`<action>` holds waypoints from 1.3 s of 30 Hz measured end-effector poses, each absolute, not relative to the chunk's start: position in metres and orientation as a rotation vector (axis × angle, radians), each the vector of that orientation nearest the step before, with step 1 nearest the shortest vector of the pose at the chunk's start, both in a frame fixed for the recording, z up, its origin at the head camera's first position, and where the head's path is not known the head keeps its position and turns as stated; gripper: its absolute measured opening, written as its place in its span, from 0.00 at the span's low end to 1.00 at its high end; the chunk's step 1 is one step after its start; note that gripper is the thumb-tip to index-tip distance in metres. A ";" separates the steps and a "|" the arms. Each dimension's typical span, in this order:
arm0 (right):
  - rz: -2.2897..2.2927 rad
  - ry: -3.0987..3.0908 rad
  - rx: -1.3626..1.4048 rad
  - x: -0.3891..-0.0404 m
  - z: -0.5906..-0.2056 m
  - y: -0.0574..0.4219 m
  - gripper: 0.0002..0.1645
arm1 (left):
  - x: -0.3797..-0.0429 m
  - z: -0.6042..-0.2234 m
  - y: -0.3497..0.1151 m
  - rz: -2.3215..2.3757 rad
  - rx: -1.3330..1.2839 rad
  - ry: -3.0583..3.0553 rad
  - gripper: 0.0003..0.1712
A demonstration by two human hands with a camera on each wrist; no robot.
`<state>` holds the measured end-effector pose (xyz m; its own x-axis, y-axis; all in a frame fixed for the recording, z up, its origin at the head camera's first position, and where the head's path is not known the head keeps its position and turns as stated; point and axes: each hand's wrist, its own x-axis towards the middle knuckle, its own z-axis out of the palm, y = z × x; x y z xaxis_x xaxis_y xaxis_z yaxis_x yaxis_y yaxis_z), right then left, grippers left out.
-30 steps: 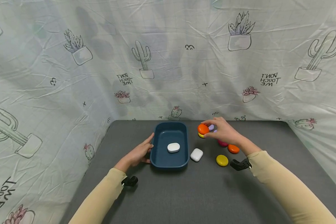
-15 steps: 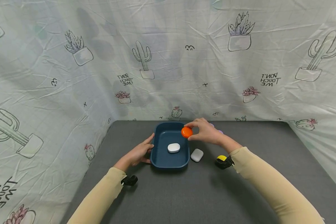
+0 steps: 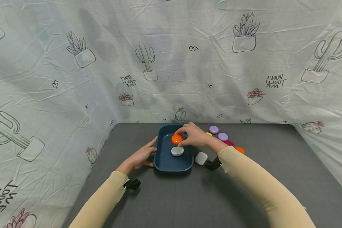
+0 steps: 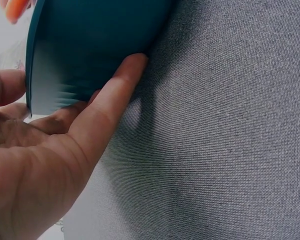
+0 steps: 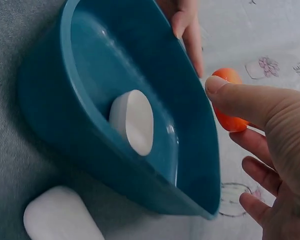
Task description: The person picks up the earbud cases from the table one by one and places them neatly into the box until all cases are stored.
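A deep blue rectangular tub (image 3: pixel 173 167) stands on the table, a white rounded oval block (image 3: pixel 177 151) lying inside it. My right hand (image 3: pixel 194 135) pinches a glossy orange round disc (image 3: pixel 176 139) between thumb and fingers, above the tub's inside. In the right wrist view the orange disc (image 5: pixel 230 99) is held over the tub's far end, apart from the white block (image 5: pixel 134 121). My left hand (image 3: pixel 140 155) rests against the tub's left outer wall with spread fingers. Its thumb (image 4: pixel 112 97) lies along that wall in the left wrist view.
Right of the tub lies another white rounded block (image 3: pixel 201 158). Beyond it are two lilac discs (image 3: pixel 213 129), a partly hidden yellow one (image 3: pixel 209 134), a dark red one (image 3: pixel 229 143) and a second orange one (image 3: pixel 240 150). A printed curtain (image 3: pixel 171 63) hangs behind the table.
My right hand has carried the orange disc leftward from the disc group to above the tub. My left hand and the tub have stayed in place.
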<state>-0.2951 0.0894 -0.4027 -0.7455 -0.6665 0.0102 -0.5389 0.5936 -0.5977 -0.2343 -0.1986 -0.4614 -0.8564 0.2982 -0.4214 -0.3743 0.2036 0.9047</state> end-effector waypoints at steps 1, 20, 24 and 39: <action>-0.858 2.607 -1.011 -0.296 -0.404 0.086 0.31 | -0.235 -0.462 -0.199 1.704 -0.068 1.967 0.37; -0.584 2.569 -1.097 -0.297 -0.426 0.037 0.31 | -0.236 -0.464 -0.203 1.702 -0.056 1.948 0.37; -0.547 2.573 -1.101 -0.296 -0.428 0.030 0.31 | -0.236 -0.465 -0.204 1.710 -0.047 1.940 0.37; -0.623 2.575 -1.064 -0.298 -0.432 0.036 0.33 | -0.236 -0.466 -0.204 1.717 -0.029 1.926 0.36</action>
